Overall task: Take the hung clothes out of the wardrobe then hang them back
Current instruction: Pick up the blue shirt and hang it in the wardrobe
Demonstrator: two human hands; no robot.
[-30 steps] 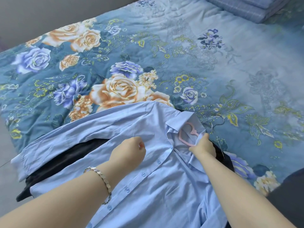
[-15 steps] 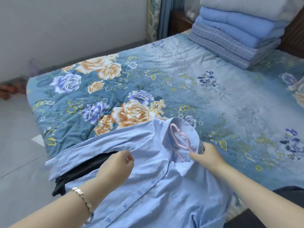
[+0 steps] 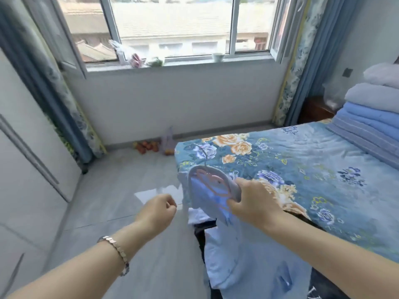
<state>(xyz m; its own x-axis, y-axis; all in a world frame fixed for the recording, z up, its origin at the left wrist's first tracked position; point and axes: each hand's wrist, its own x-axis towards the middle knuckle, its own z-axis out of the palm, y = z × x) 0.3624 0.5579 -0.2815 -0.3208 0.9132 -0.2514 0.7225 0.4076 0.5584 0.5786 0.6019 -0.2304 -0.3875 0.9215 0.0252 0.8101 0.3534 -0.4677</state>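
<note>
The right hand [image 3: 252, 203] grips the light blue shirt [image 3: 237, 255] at its shoulder, fingers curled round the cloth and the pink hanger [image 3: 212, 180] inside it. The shirt is held up off the edge of the floral bed quilt [image 3: 302, 165], its body trailing down. The left hand [image 3: 157, 212] is just beside the shirt with fingers curled in. Motion blur hides whether it pinches the shirt's edge. A dark garment [image 3: 200, 229] lies beneath.

Both my arms reach forward, hands nearly level.
My right hand [image 3: 257, 203] grips the shirt [image 3: 237, 255] at its collar, fingers curled; my left hand [image 3: 158, 209] is fisted, thumb on forefinger, and I can't tell whether it pinches anything.
</note>
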